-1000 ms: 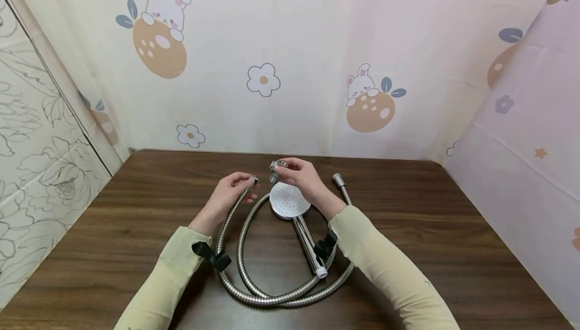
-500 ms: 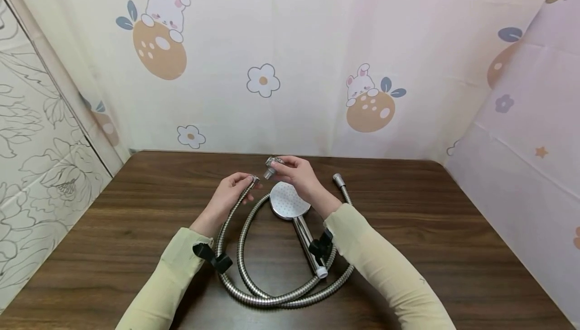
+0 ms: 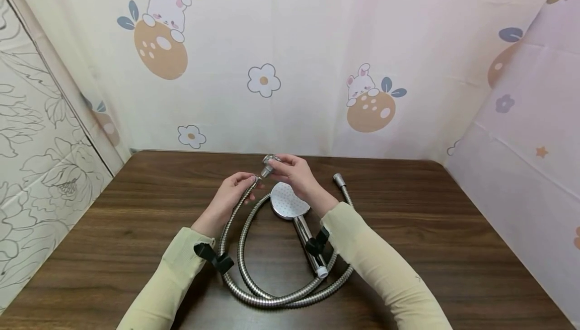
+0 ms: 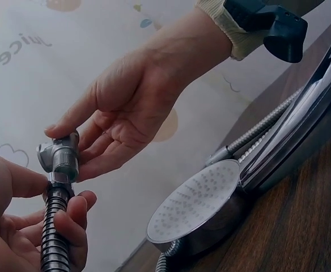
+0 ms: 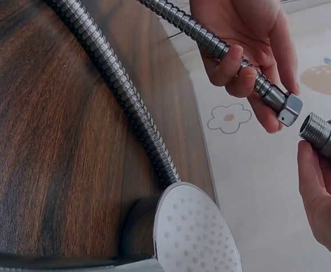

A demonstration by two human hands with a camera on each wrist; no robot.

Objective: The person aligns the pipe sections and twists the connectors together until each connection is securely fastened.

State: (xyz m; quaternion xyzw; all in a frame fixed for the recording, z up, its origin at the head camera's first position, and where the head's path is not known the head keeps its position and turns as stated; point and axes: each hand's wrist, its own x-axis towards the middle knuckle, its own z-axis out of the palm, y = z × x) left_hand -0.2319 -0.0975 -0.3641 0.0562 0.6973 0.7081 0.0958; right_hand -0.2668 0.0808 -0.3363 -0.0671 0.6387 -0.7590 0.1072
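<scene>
My left hand [image 3: 228, 194] pinches one end of a ribbed metal shower hose [image 3: 254, 297], just behind its hex nut [image 5: 291, 110]. In my right hand [image 3: 296, 175] I hold a chrome fitting [image 3: 268, 166] between thumb and fingers. Its threaded end [image 5: 314, 128] points at the nut; the right wrist view shows a small gap between them. Below my hands a hand shower [image 3: 287, 201] lies with its white spray face up and its chrome handle slanting toward me. The hose loops around and under that handle.
The hose's other end [image 3: 338, 180] lies on the dark wooden table [image 3: 136, 229], right of the hand shower. Printed cloth [image 3: 308, 33] hangs behind the table's back edge and along its right side. A black strap mount [image 3: 213, 257] sits on each wrist.
My right hand has moved slightly left and tilted the fitting, so its threaded end now points down-left at the hose nut. My left hand has barely moved.
</scene>
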